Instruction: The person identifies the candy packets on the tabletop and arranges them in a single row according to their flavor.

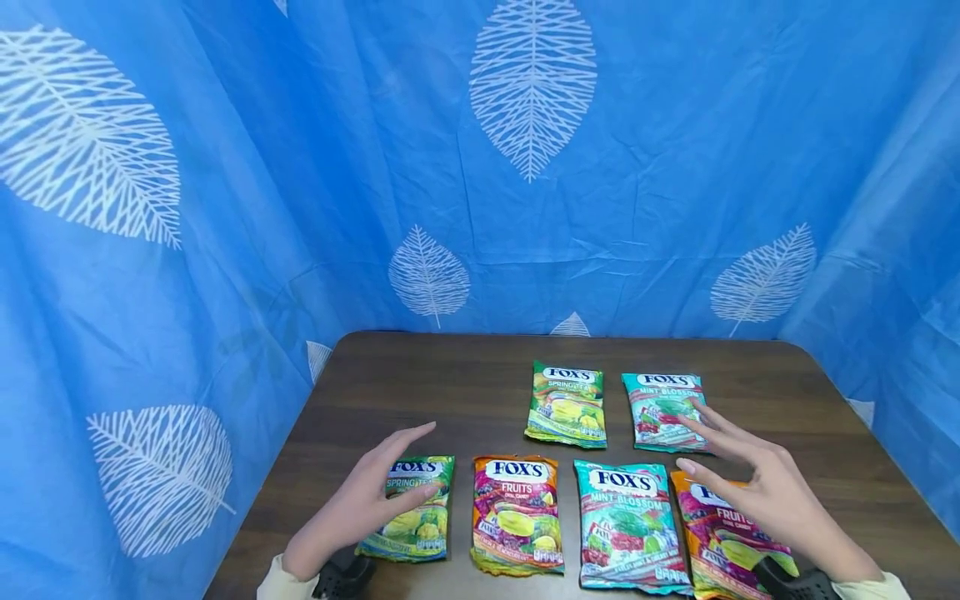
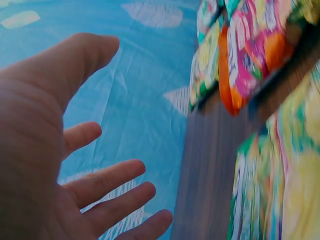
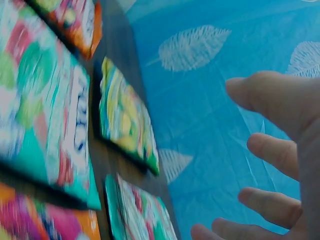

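Note:
My left hand hovers over the green Spring Tea candy bag at the front left, fingers spread and holding nothing. On the right, my right hand is held above the orange Fruits candy bag, its fingers apart and grasping nothing. Between the hands lie another Fruits candy bag and a teal Mint Blossom candy bag. Farther back are a second Spring Tea bag and a second Mint Blossom bag, the latter partly covered by my right fingertips in the head view.
All the bags lie on a dark brown wooden table with rounded far corners. Behind and beside it hangs a blue cloth printed with white leaves. Dark wrist straps sit below both hands.

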The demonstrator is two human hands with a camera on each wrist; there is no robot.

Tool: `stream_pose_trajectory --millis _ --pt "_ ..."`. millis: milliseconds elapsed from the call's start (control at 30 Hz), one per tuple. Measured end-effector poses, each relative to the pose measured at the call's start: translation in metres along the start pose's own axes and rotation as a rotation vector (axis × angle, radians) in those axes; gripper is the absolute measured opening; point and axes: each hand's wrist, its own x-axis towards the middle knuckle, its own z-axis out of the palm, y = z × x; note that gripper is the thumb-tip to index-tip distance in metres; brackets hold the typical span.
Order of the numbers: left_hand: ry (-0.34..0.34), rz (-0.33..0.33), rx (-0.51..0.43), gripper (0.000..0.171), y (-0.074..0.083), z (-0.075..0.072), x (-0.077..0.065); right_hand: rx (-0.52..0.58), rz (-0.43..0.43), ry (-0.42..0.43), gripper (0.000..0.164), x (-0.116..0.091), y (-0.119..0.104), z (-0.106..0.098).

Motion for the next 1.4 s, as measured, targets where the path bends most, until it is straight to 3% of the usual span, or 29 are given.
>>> stream_pose_trajectory --millis 200,300,433,533,867,1033,1233,1400 --pt "-0.094 0.026 -0.129 0.078 0.008 0.009 0.017 0.083 0.033 0.033 0.058 0.011 -0.007 0.013" --pt "-0.141 0.038 -0.189 0.074 0.009 0.014 0.028 0.208 0.088 0.011 0.054 0.018 -0.010 0.017" --pt "-0.148 0.052 -0.199 0.071 0.011 0.021 0.042 0.349 0.151 -0.004 0.057 0.027 -0.013 0.023" --pt "-0.147 0.051 -0.199 0.072 0.012 0.026 0.052 0.396 0.161 0.001 0.057 0.034 -0.013 0.028" --pt "-0.133 0.043 -0.183 0.069 0.021 0.045 0.091 0.406 0.202 -0.031 0.068 0.060 -0.006 0.045" --pt "-0.149 -0.006 -0.231 0.064 0.024 0.057 0.106 0.407 0.156 -0.066 0.067 0.067 -0.003 0.054" --pt "-0.139 -0.084 -0.297 0.061 0.027 0.069 0.124 0.464 0.184 -0.129 0.068 0.081 -0.002 0.064" --pt "-0.139 -0.102 -0.237 0.061 0.027 0.079 0.143 0.516 0.224 -0.163 0.065 0.095 -0.004 0.072"
